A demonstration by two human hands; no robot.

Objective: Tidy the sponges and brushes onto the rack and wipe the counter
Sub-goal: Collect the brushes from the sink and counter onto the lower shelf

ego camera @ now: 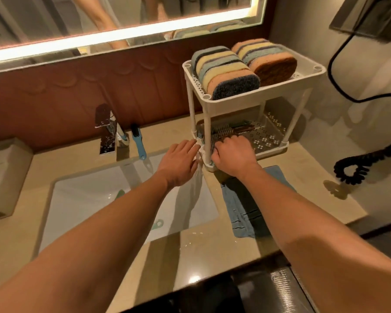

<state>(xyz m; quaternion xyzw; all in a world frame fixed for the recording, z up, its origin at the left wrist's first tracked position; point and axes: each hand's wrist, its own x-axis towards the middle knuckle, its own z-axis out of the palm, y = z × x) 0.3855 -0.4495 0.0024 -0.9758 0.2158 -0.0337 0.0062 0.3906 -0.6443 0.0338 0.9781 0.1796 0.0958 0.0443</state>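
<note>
Sponges (226, 73) on rack (269, 90) top shelf; rack right of sink (88, 195); cloth (242, 211) before rack.

On the beige worktop (303, 195) stood a white two-tier rack (309, 75), its top tier holding two rows of striped sponges (226, 71). The right hand (231, 152) curled over a bristle brush (224, 129) on the lower tier, while the left hand (181, 163), fingers straight, touched the rack's front corner. A blue brush (137, 143) lay beside the faucet (106, 129).
</note>
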